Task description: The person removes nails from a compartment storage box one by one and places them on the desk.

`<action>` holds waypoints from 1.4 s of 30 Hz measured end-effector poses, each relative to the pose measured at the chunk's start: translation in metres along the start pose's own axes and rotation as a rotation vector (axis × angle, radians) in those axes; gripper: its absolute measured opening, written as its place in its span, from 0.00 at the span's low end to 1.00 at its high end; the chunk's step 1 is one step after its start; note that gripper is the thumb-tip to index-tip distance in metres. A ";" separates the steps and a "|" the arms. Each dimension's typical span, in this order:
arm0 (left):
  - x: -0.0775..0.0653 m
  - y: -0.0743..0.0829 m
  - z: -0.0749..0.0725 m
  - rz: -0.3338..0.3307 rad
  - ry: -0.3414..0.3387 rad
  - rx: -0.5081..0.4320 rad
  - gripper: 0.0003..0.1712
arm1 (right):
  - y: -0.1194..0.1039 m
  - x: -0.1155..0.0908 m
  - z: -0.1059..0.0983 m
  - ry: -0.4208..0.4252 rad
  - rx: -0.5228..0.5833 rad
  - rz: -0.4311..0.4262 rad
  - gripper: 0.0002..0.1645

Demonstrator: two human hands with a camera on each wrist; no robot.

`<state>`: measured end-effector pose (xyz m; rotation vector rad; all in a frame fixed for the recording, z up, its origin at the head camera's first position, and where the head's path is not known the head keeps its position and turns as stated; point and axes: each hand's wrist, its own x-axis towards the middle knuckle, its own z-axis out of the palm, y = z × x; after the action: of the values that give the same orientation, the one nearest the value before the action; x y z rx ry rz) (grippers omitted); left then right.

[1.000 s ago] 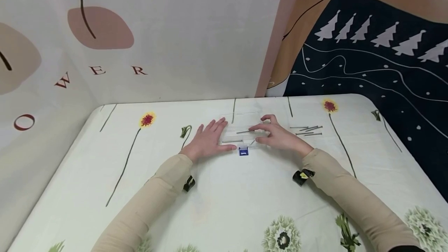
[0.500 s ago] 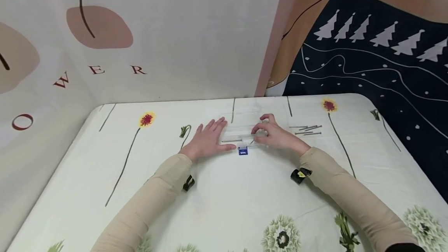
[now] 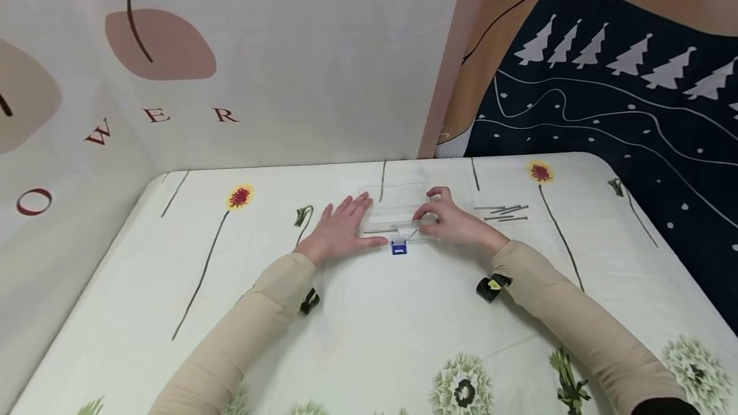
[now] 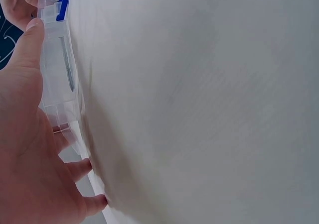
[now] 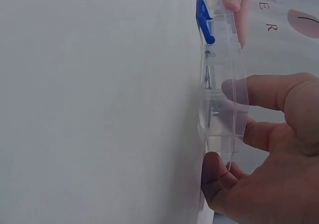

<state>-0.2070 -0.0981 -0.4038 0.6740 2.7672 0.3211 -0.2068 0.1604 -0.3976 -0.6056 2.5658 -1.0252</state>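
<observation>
nail at right hand [image 3: 452,220] gone from sight since a second ago; probably down in clear box [image 4: 52,77] on surface [image 3: 357,312]. fingers drawn narrow; whether holding, cannot tell. left hand [image 3: 339,232] spread wide against box. loose nails [image 3: 507,211] still outside.

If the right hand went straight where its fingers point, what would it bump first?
Probably the clear plastic box: the right hand is right up against it, though exact depth is hard to judge.

Left fingers [image 3: 362,205], right fingers [image 3: 428,209] at clear box [image 3: 398,214]; nails [image 3: 507,211] nearby
</observation>
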 end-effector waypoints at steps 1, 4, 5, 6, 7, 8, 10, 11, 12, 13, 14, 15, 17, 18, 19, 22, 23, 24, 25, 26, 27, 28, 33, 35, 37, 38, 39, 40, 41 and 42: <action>0.000 0.000 0.000 0.001 -0.001 0.002 0.57 | 0.000 0.000 0.000 -0.001 0.004 0.001 0.12; 0.000 0.000 0.000 0.003 0.000 0.003 0.57 | 0.001 -0.001 0.000 0.002 0.016 -0.001 0.11; 0.000 0.000 0.000 0.003 0.001 0.004 0.57 | 0.002 -0.001 0.000 0.005 0.023 0.000 0.11; 0.000 0.000 0.000 0.004 0.001 0.004 0.57 | 0.003 -0.001 0.000 0.008 0.029 0.002 0.10; 0.000 0.000 0.000 0.004 0.001 0.003 0.57 | 0.004 -0.001 0.000 0.010 0.035 0.004 0.10; 0.000 0.000 0.000 0.004 0.002 0.001 0.57 | 0.004 -0.001 0.000 0.012 0.041 0.005 0.10; 0.000 0.001 0.000 0.004 0.002 0.000 0.57 | 0.005 0.000 0.000 0.018 0.053 0.007 0.09; 0.000 0.001 0.000 0.004 0.003 0.000 0.57 | 0.006 0.000 0.000 0.022 0.060 0.010 0.09; 0.000 0.001 0.000 0.004 0.003 -0.001 0.57 | 0.006 0.000 0.000 0.026 0.066 0.012 0.08; -0.001 0.001 0.000 0.003 0.002 -0.002 0.57 | 0.006 0.001 0.000 0.030 0.073 0.013 0.08; -0.001 0.001 -0.001 0.002 0.001 -0.003 0.57 | 0.006 0.001 -0.001 0.035 0.081 0.016 0.07; -0.001 0.001 -0.001 0.001 -0.001 -0.002 0.57 | 0.006 0.001 -0.001 0.040 0.087 0.018 0.07; -0.001 0.001 -0.001 0.001 -0.002 -0.002 0.57 | 0.006 0.002 -0.001 0.049 0.101 0.027 0.06; -0.001 0.001 -0.001 0.002 -0.002 -0.001 0.57 | 0.006 0.002 -0.001 0.054 0.106 0.030 0.06; -0.001 0.001 -0.001 0.002 -0.002 -0.001 0.57 | 0.006 0.002 -0.001 0.060 0.110 0.032 0.06; 0.000 0.000 0.000 0.003 -0.001 0.000 0.57 | 0.006 0.002 0.000 0.075 0.114 0.028 0.05; 0.000 0.000 0.000 0.003 -0.001 -0.001 0.57 | 0.007 0.003 0.000 0.080 0.116 0.024 0.04; 0.000 0.000 0.000 0.004 0.000 -0.002 0.57 | 0.007 0.002 0.000 0.087 0.118 0.018 0.04; 0.000 0.000 0.000 0.004 -0.001 -0.003 0.57 | 0.007 0.002 0.000 0.094 0.121 0.014 0.04; 0.000 0.000 0.001 0.004 -0.002 -0.004 0.57 | 0.007 0.002 0.000 0.100 0.126 0.010 0.03; 0.000 0.000 0.001 0.004 -0.002 -0.006 0.57 | 0.007 0.002 0.000 0.107 0.132 0.007 0.03; 0.000 0.000 0.001 0.005 -0.001 -0.008 0.57 | 0.007 0.002 0.000 0.111 0.137 0.007 0.03; -0.001 0.000 0.001 0.004 0.002 -0.008 0.57 | 0.008 0.002 0.000 0.123 0.176 0.013 0.02; -0.002 0.000 0.000 0.006 0.005 -0.005 0.57 | 0.008 0.002 -0.001 0.124 0.188 0.016 0.02; -0.002 0.001 0.000 0.005 0.006 -0.003 0.57 | 0.007 0.001 -0.001 0.125 0.194 0.022 0.03; -0.002 0.001 0.000 0.006 0.007 -0.002 0.57 | 0.007 0.001 -0.001 0.126 0.192 0.022 0.03; -0.002 0.001 -0.001 0.006 0.007 -0.002 0.57 | 0.006 0.001 -0.001 0.125 0.191 0.024 0.03; -0.002 0.001 -0.001 0.006 0.008 -0.002 0.57 | 0.006 0.001 -0.001 0.126 0.191 0.024 0.03; -0.002 0.001 -0.001 0.006 0.008 -0.003 0.57 | 0.006 0.002 -0.001 0.126 0.188 0.022 0.03; -0.002 0.001 -0.001 0.005 0.006 -0.004 0.57 | 0.006 0.002 -0.002 0.127 0.185 0.019 0.03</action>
<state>-0.2050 -0.0986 -0.4021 0.6805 2.7705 0.3305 -0.2107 0.1647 -0.4010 -0.4806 2.5381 -1.3148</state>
